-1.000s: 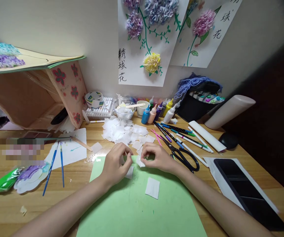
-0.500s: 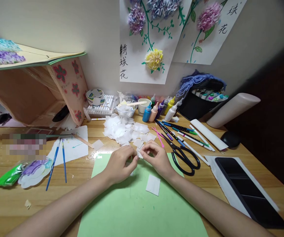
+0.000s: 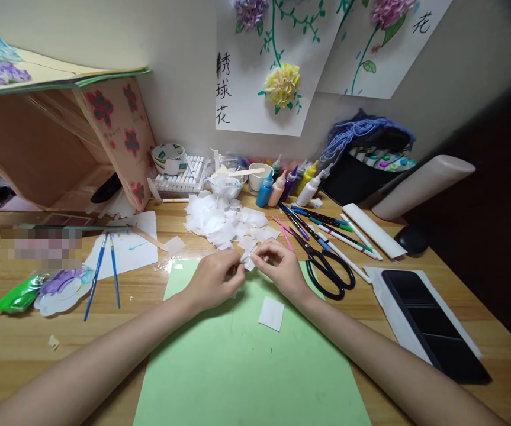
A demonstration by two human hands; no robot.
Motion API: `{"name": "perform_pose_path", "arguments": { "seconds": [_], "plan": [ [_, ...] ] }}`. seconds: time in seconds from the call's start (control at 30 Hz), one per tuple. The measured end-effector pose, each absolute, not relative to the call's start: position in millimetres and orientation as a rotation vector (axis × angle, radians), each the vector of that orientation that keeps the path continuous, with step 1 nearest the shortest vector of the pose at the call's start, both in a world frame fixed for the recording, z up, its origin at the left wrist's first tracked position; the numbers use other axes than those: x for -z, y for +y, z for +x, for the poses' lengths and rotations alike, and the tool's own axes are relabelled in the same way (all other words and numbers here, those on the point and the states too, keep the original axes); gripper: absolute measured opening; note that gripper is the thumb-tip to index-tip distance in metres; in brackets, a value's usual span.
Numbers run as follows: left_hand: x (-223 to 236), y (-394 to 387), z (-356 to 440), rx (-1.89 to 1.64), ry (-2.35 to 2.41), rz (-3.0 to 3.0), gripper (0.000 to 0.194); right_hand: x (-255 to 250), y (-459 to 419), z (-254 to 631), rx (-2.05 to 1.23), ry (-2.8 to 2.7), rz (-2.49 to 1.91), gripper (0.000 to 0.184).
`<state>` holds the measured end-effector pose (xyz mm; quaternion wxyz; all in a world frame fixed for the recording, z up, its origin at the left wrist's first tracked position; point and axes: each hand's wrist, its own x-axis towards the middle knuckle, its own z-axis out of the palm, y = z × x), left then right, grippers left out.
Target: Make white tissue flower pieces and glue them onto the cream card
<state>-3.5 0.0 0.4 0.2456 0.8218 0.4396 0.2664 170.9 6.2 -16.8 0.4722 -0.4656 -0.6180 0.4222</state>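
Note:
Above the far edge of a green paper sheet [image 3: 246,367], both my hands meet at a small piece of white tissue paper [image 3: 248,261]. My left hand [image 3: 215,277] pinches its left side between thumb and index finger. From the right, my right hand [image 3: 282,269] pinches the same piece with its fingertips. Just beyond them spreads a heap of white tissue paper squares [image 3: 215,219]. One loose white square [image 3: 272,313] lies flat on the green sheet, below my right hand. Part of another white scrap shows under my left hand.
Black-handled scissors [image 3: 328,269] and several pens [image 3: 339,236] lie to the right, near a black phone-like slab [image 3: 433,322]. Paint bottles [image 3: 277,190] stand behind the heap. On the left are paintbrushes [image 3: 96,275], a stained palette [image 3: 60,293] and a flowered box [image 3: 122,142].
The view has tipped slightly downward, so everything sits higher in the picture. My hands keep their pinch on the tissue piece, and more of it shows between them.

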Motion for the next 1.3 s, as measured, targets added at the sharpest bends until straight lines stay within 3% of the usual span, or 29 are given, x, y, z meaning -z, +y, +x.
{"name": "perform_pose_path", "arguments": {
  "seconds": [0.3, 0.67, 1.03, 1.3],
  "plan": [
    [-4, 1, -4, -0.714, 1.123, 2.204, 0.027, 14, 6, 169, -1.05, -1.488, -1.159, 0.016],
    [-1, 2, -4, -0.753, 1.082, 2.196, 0.02, 17, 7, 171, -1.062, -1.505, -1.17, 0.014],
    [0, 1, -5, -0.766, 1.126, 2.224, 0.021, 9, -4, 168, -0.825, -1.725, -1.094, 0.005],
    [-1, 1, -5, -0.769, 1.19, 2.228, 0.019, 13, 3, 172, -0.78, -1.538, -1.226, 0.012]
  ]
}}
